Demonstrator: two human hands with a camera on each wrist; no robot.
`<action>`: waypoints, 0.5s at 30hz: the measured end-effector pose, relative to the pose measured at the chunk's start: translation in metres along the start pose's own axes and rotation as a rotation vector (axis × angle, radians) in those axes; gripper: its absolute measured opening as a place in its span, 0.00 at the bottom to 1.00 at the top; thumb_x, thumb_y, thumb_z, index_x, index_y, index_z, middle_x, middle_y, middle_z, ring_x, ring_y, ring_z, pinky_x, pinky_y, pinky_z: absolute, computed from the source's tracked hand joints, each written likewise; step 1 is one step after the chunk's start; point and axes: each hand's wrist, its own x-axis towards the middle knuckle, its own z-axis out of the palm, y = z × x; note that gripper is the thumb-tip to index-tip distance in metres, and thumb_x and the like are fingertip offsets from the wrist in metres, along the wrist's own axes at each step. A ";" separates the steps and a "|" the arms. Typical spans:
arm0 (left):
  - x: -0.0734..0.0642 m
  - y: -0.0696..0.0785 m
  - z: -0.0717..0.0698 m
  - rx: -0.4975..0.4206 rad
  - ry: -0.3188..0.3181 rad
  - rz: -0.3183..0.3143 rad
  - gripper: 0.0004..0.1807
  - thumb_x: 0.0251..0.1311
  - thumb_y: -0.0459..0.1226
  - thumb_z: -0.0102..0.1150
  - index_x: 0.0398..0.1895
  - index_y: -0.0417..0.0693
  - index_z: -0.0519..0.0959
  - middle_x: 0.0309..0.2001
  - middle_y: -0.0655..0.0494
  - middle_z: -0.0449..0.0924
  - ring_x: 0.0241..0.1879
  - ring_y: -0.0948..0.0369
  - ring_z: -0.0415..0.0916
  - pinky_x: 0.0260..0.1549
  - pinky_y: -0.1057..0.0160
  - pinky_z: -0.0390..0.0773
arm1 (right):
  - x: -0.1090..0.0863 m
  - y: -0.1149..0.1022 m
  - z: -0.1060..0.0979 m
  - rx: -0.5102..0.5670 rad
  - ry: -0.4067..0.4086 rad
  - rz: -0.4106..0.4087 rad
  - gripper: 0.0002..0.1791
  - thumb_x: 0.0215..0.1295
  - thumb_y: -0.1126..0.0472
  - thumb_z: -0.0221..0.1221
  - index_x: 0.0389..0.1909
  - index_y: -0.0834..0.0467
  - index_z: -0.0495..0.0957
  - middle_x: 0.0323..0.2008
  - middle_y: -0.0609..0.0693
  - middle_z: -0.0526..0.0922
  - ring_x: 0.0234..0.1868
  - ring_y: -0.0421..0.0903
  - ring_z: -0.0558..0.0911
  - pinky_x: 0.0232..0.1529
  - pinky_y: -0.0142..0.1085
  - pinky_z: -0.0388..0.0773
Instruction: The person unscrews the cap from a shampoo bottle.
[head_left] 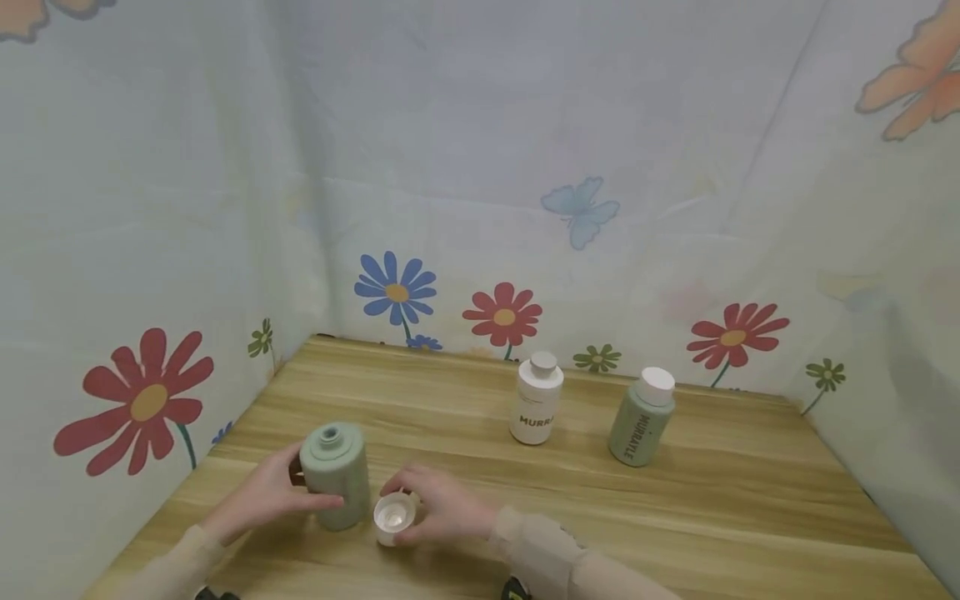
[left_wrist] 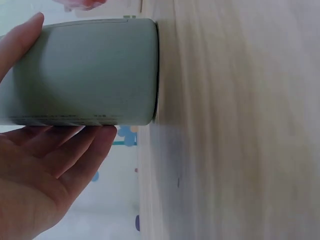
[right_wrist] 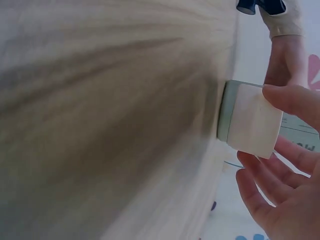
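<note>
My left hand [head_left: 273,493] grips a green bottle [head_left: 337,487], thumb on one side and fingers around the other. The bottle is upright, and its narrow neck is uncapped. In the left wrist view the base of the bottle [left_wrist: 100,75] is at the wooden tabletop. Just right of it, my right hand [head_left: 450,504] pinches a white cap [head_left: 394,515] between thumb and fingers, its hollow side facing up. From the right wrist, the cap [right_wrist: 255,120] appears in front of the green bottle and partly covers it.
Farther back on the wooden table [head_left: 450,400] stand a capped white bottle [head_left: 536,408] and, right of it, a green bottle with a white cap [head_left: 641,425]. A flower-and-butterfly printed curtain [head_left: 465,167] encloses the table at the back and sides.
</note>
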 end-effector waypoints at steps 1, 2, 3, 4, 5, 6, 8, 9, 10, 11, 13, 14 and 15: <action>-0.001 -0.001 -0.001 -0.001 0.001 0.003 0.43 0.42 0.45 0.77 0.62 0.40 0.69 0.55 0.43 0.78 0.48 0.62 0.78 0.42 0.67 0.78 | 0.001 0.000 0.003 0.005 0.004 0.001 0.25 0.54 0.56 0.70 0.53 0.53 0.75 0.49 0.43 0.79 0.51 0.31 0.75 0.55 0.25 0.70; -0.003 -0.002 -0.002 -0.002 0.001 0.008 0.43 0.42 0.45 0.77 0.62 0.40 0.68 0.55 0.43 0.78 0.48 0.62 0.78 0.42 0.67 0.78 | 0.002 -0.001 0.005 0.007 0.005 -0.001 0.25 0.54 0.56 0.70 0.53 0.53 0.75 0.49 0.43 0.79 0.51 0.31 0.75 0.54 0.24 0.70; -0.004 -0.003 -0.002 -0.001 -0.002 0.010 0.43 0.43 0.45 0.77 0.63 0.40 0.68 0.55 0.43 0.78 0.48 0.62 0.78 0.42 0.68 0.78 | 0.004 -0.001 0.006 0.004 0.007 -0.004 0.25 0.54 0.56 0.70 0.54 0.53 0.75 0.49 0.43 0.79 0.51 0.31 0.75 0.54 0.24 0.70; -0.004 -0.004 -0.003 -0.005 -0.007 0.010 0.43 0.43 0.45 0.77 0.63 0.40 0.68 0.55 0.42 0.78 0.48 0.61 0.78 0.42 0.67 0.78 | 0.005 -0.002 0.008 0.001 0.008 -0.002 0.25 0.54 0.56 0.70 0.54 0.53 0.75 0.49 0.43 0.79 0.51 0.31 0.75 0.54 0.24 0.70; -0.004 -0.004 -0.004 -0.007 -0.014 0.008 0.43 0.44 0.44 0.76 0.63 0.40 0.67 0.56 0.42 0.78 0.49 0.58 0.78 0.42 0.67 0.78 | 0.006 -0.001 0.009 0.003 0.006 0.002 0.25 0.54 0.56 0.70 0.54 0.53 0.75 0.49 0.43 0.79 0.51 0.31 0.75 0.54 0.24 0.70; -0.004 -0.004 -0.004 -0.006 -0.018 0.007 0.43 0.44 0.44 0.76 0.64 0.40 0.67 0.56 0.43 0.78 0.50 0.56 0.78 0.42 0.67 0.78 | 0.008 -0.001 0.010 0.006 0.005 0.005 0.25 0.54 0.56 0.70 0.54 0.53 0.75 0.50 0.43 0.79 0.50 0.31 0.75 0.53 0.24 0.71; -0.004 -0.004 -0.006 -0.008 -0.024 0.008 0.44 0.44 0.44 0.76 0.64 0.40 0.67 0.56 0.42 0.78 0.50 0.55 0.78 0.42 0.67 0.79 | 0.011 0.001 0.012 0.013 0.005 0.011 0.26 0.54 0.57 0.70 0.54 0.53 0.75 0.50 0.44 0.79 0.50 0.31 0.75 0.52 0.24 0.71; -0.004 -0.004 -0.006 -0.007 -0.026 0.004 0.44 0.44 0.44 0.76 0.64 0.40 0.67 0.56 0.42 0.78 0.50 0.55 0.77 0.42 0.67 0.78 | 0.012 0.002 0.013 0.016 0.004 0.017 0.26 0.54 0.57 0.70 0.54 0.54 0.75 0.50 0.44 0.79 0.50 0.32 0.75 0.51 0.23 0.71; -0.004 -0.004 -0.007 -0.006 -0.026 0.002 0.44 0.44 0.44 0.76 0.64 0.40 0.67 0.56 0.42 0.78 0.50 0.57 0.78 0.43 0.67 0.78 | 0.013 0.003 0.014 0.021 0.004 0.022 0.26 0.54 0.57 0.70 0.54 0.54 0.75 0.50 0.44 0.79 0.50 0.32 0.75 0.51 0.23 0.71; -0.005 -0.004 -0.008 -0.005 -0.028 0.002 0.44 0.44 0.44 0.76 0.64 0.39 0.67 0.56 0.42 0.78 0.50 0.58 0.78 0.43 0.67 0.78 | 0.015 0.004 0.015 0.025 0.004 0.025 0.26 0.54 0.57 0.70 0.54 0.54 0.75 0.50 0.44 0.79 0.50 0.32 0.75 0.51 0.23 0.70; -0.006 -0.004 -0.011 0.000 -0.033 0.007 0.44 0.44 0.44 0.76 0.64 0.39 0.67 0.56 0.42 0.78 0.49 0.64 0.77 0.43 0.68 0.78 | 0.017 0.004 0.016 0.008 0.007 0.019 0.26 0.54 0.57 0.70 0.54 0.54 0.76 0.49 0.44 0.79 0.49 0.32 0.75 0.51 0.23 0.70; -0.006 -0.004 -0.012 0.003 -0.037 0.014 0.43 0.44 0.44 0.76 0.64 0.39 0.67 0.56 0.42 0.78 0.48 0.66 0.77 0.43 0.68 0.78 | 0.018 0.004 0.017 0.007 0.005 0.016 0.26 0.53 0.57 0.70 0.54 0.54 0.76 0.49 0.44 0.79 0.49 0.32 0.75 0.51 0.23 0.70; -0.007 -0.004 -0.013 0.000 -0.044 0.013 0.43 0.44 0.44 0.76 0.64 0.39 0.67 0.57 0.42 0.77 0.48 0.69 0.76 0.43 0.68 0.77 | 0.018 0.004 0.018 0.001 0.005 0.014 0.26 0.53 0.57 0.71 0.53 0.54 0.76 0.48 0.44 0.79 0.48 0.32 0.75 0.51 0.22 0.70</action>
